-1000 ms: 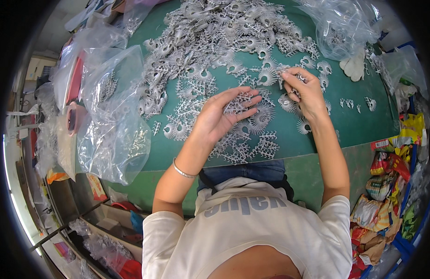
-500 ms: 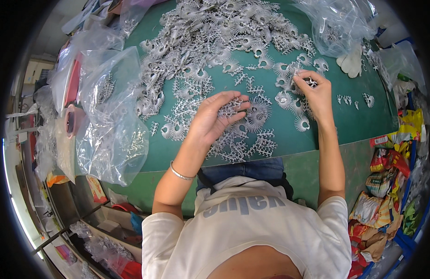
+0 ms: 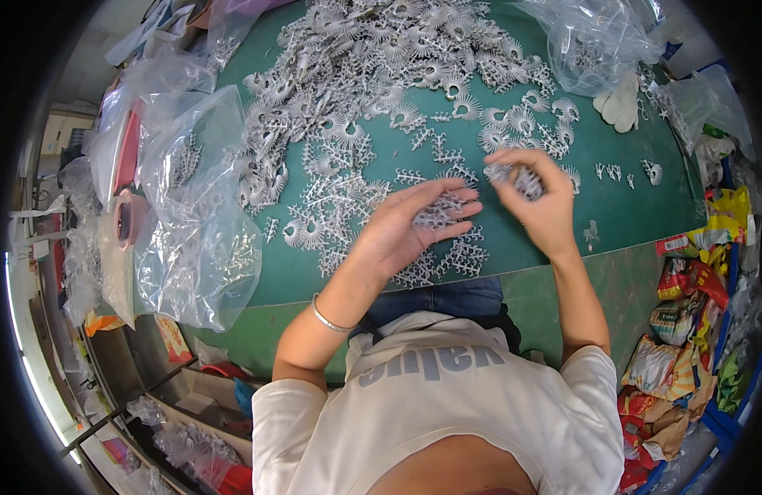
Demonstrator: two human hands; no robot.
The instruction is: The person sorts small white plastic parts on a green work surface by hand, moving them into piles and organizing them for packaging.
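My left hand (image 3: 406,221) is turned palm up and half cupped, its fingers a little apart. Silver openwork metal pieces (image 3: 440,213) lie in it, blurred by motion. Just to its right, my right hand (image 3: 542,198) curls its thumb and fingers round several silver ring-like pieces (image 3: 527,183), also smeared; their exact shape is hard to make out. Beneath the left hand are branch-shaped silver pieces (image 3: 466,254), partly hidden by it. Sunburst-shaped pieces (image 3: 521,122) with open centres lie beyond the right hand.
A big heap of silver pieces (image 3: 397,49) covers the far middle of the green table (image 3: 620,223). Clear plastic bags (image 3: 204,256) lie along the left side, another bag (image 3: 595,49) at far right. A white glove (image 3: 618,106) and small loose pieces (image 3: 613,172) lie at right.
My right hand has come left and nearer, with pieces in its grasp. My left hand has shifted right and slightly nearer. Sunburst pieces seen below the right hand before are no longer on that spot.
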